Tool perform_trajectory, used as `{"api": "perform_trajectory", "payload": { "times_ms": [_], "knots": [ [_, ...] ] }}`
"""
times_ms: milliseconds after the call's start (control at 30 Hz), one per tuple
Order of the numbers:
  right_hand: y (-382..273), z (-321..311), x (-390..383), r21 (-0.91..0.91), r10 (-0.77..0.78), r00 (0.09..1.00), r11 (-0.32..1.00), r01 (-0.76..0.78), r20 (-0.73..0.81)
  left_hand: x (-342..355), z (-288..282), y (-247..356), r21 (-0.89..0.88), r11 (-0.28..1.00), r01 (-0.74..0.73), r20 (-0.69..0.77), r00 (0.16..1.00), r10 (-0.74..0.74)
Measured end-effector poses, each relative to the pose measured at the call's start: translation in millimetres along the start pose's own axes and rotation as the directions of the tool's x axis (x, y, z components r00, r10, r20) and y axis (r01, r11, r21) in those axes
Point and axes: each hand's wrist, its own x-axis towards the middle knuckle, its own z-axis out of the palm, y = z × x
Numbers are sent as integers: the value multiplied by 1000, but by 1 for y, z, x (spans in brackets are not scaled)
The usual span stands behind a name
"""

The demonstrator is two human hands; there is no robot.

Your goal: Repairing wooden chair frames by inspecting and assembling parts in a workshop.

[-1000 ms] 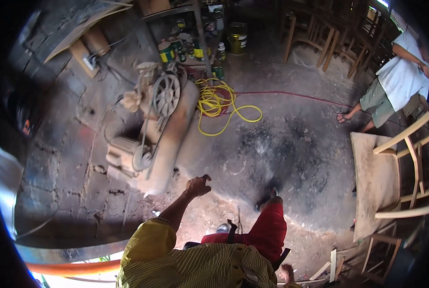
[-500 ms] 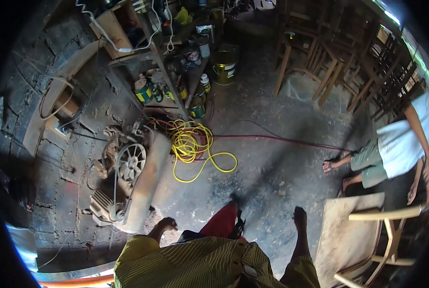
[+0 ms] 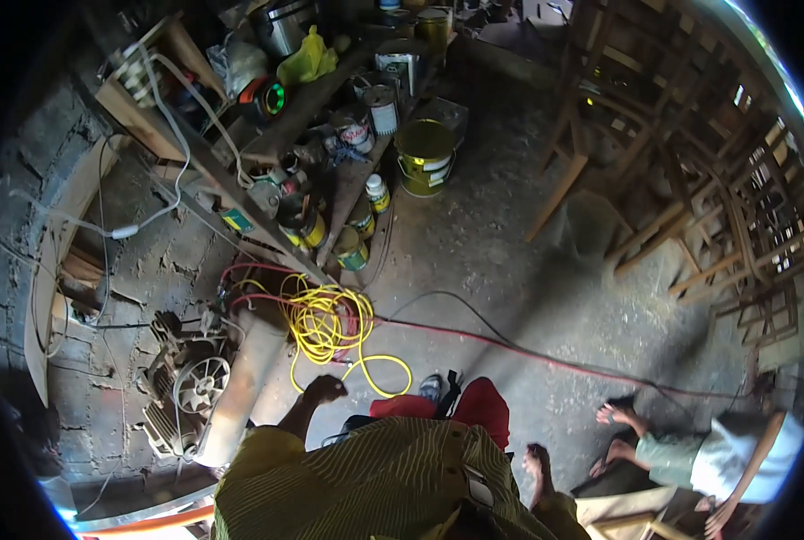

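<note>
Head view: where is the yellow hose (image 3: pixel 319 326) placed?

Coiled on the floor (image 3: pixel 501 270), by the near corner of the wooden shelf (image 3: pixel 352 180). Tangled with a red hose (image 3: pixel 546 359), run out toward the floor's right edge.

Hands?

Left hand (image 3: pixel 325 389) is held beside the coil's near loop, fingers loosely bent, nothing seen gripped: released. Contact with the loop can't be told. Right hand (image 3: pixel 535 459) is well apart from the hose; too small to tell if clenched or released.

What's set around the coil?

A dusty compressor (image 3: pixel 247 382) just left, flywheel (image 3: pixel 201 385) exposed. Cans (image 3: pixel 352 252) and a white-capped bottle (image 3: pixel 378 193) are lined along the shelf's right edge. A gold bucket (image 3: pixel 423 146) is stood off that edge.

Right side?

Wooden chair frames (image 3: pixel 557 193) are stacked at the floor's far right corner. A person in a white top (image 3: pixel 735 459) is seen near right, beside a pale chair (image 3: pixel 627 506), partly cut off.
</note>
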Motion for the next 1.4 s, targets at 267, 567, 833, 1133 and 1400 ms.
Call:
{"api": "perform_trajectory", "payload": {
  "times_ms": [267, 567, 833, 1133, 1400],
  "knots": [
    [-62, -71, 221, -162, -376, 914, 903, 399, 151, 169, -132, 104, 91, 985, -146, -388, 906, 170],
    [-736, -112, 233, -224, -885, 312, 245, 943, 346, 222, -89, 152, -319, 947, 29, -583, 782, -220],
    [-1086, 53, 131, 333, -876, -144, 20, 943, 460, 282, -60, 180, -911, 364, 195, -172, 621, -765],
    [-1221, 220, 114, 34, -809, 8, 35, 999, 587, 339, -155, 241, -940, 337, -52, -335, 334, -881],
    [-1241, 279, 131, 63, -629, 44, 147, 987, 776, 383, -125, 317, -993, -65, -94, 44, 210, -977]
  ]
}}
